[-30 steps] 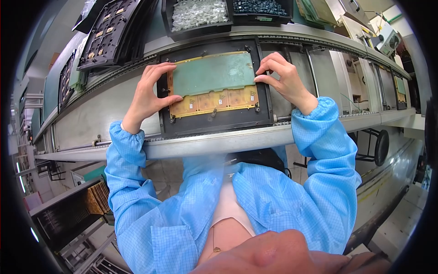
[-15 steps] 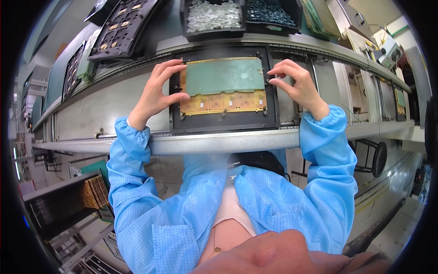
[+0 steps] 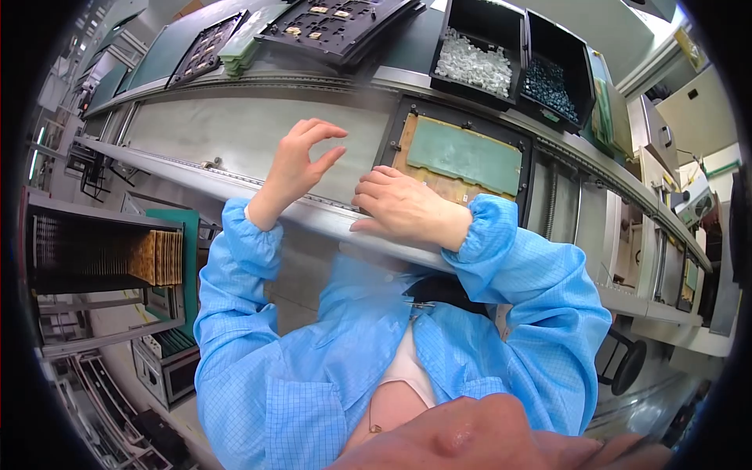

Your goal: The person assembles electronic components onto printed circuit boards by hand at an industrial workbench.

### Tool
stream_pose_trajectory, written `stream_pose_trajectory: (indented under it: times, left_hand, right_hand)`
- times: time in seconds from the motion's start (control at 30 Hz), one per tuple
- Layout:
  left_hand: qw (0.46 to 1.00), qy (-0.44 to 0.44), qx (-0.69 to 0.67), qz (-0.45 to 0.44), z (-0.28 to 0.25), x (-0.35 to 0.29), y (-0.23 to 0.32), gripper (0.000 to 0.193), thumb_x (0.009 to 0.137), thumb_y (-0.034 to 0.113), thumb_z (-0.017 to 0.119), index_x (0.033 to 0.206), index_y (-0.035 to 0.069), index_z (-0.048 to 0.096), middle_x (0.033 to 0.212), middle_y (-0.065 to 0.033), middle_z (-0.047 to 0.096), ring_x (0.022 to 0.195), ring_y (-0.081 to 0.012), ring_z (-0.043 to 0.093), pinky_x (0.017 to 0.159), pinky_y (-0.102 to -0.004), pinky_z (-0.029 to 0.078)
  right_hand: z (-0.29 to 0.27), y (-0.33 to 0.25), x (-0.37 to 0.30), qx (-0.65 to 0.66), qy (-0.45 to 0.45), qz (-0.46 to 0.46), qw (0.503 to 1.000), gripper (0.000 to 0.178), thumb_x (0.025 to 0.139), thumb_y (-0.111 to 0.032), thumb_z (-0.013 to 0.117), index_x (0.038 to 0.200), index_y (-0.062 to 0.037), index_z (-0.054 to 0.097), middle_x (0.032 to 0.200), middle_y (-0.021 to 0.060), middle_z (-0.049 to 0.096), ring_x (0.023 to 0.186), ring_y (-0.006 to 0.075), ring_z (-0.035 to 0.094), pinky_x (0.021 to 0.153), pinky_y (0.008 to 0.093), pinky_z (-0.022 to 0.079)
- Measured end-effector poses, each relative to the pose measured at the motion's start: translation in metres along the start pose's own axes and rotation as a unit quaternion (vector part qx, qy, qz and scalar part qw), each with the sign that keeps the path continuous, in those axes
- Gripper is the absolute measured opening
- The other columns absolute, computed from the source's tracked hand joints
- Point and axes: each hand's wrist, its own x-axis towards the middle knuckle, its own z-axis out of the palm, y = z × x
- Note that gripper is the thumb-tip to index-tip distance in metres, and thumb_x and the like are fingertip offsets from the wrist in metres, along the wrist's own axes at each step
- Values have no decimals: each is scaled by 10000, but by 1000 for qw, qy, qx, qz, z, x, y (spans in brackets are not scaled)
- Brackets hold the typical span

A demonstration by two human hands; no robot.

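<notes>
On the conveyor lies a black frame (image 3: 385, 145) that holds a yellow-brown circuit board (image 3: 450, 186). A pale green sheet (image 3: 462, 155) covers the far part of this board. My right hand (image 3: 407, 205) reaches leftward over the frame's near left corner, fingers stretched out, nothing seen in it; whether it touches the frame I cannot tell. Left of the frame, my left hand (image 3: 301, 163) hovers over the metal conveyor bed (image 3: 235, 139) with thumb and fingers apart and nothing between them.
Behind the rail stand a black bin of clear white pieces (image 3: 474, 66) and a bin of dark blue pieces (image 3: 548, 86). Black trays (image 3: 345, 27) and green sheets (image 3: 249, 47) lie to their left. A rack with brown boards (image 3: 164, 257) stands at lower left.
My view has turned left, so the frame now appears farther right. My right hand has gone from the board's right side to the frame's near left corner. The left hand has come away from the board.
</notes>
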Motion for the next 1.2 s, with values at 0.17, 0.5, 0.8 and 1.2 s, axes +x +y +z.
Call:
stream_pose_trajectory:
  times: [0.17, 0.5, 0.8, 1.2]
  left_hand:
    - [999, -16, 20, 36, 16, 11, 10, 301, 808, 121, 775, 1093, 68, 694, 1139, -123, 662, 1094, -317, 601, 927, -396, 495]
    - [965, -194, 73, 162, 51, 71, 22, 775, 657, 297, 882, 1335, 114, 553, 1371, -98, 533, 1326, -338, 434, 1117, -483, 357]
    - [967, -183, 52, 169, 54, 72, 22, 771, 618, 304, 892, 1294, 99, 582, 1242, -93, 610, 1246, -309, 495, 1086, -468, 359]
    - [966, -186, 55, 171, 53, 73, 20, 748, 656, 283, 883, 1316, 116, 572, 1303, -86, 587, 1266, -315, 481, 1095, -461, 388]
  right_hand:
    - [1, 1, -23, 45, 192, -50, 979, 371, 843, -275, 723, 1110, -30, 642, 1203, 139, 614, 1232, 327, 526, 1053, 423, 427]
    - [-51, 59, -154, -68, 265, 284, 919, 877, 590, -321, 919, 1322, -48, 521, 1287, 164, 586, 1255, 369, 504, 1061, 461, 420]
    - [-51, 58, -161, -47, 221, 274, 935, 881, 607, -315, 906, 1352, -57, 513, 1264, 155, 599, 1261, 346, 503, 1069, 455, 406]
    - [-55, 57, -162, -35, 212, 280, 935, 854, 620, -292, 906, 1349, -67, 522, 1288, 167, 582, 1270, 353, 496, 1066, 456, 420]
